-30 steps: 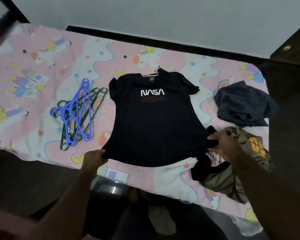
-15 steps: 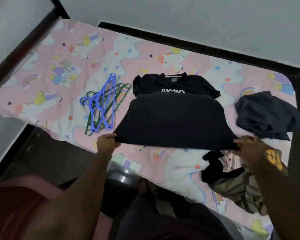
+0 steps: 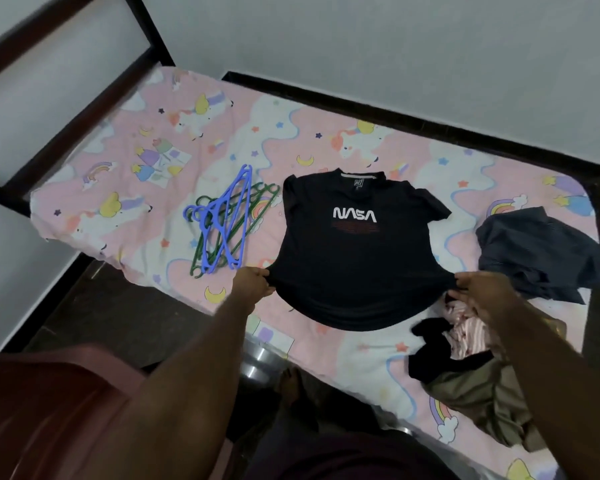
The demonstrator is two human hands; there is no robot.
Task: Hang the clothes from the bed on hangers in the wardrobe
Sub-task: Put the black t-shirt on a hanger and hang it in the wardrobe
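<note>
Black T-shirt [image 3: 354, 258] lies front-up on the bed [image 3: 125, 161], print showing, collar toward the wall. Left hand [image 3: 253, 284] pinches the left bottom corner of the hem, fingers curled on the fabric. Right hand [image 3: 482, 289] grips the right bottom corner the same way. Hem sags between the two hands. Pile of blue and green hangers [image 3: 222, 220] just left of the shirt, not touching it. Dark blue garment [image 3: 541, 254] crumpled to the right. Heap of clothes [image 3: 465, 368] (black, pink-striped, olive) under and near the right forearm at the bed edge.
</note>
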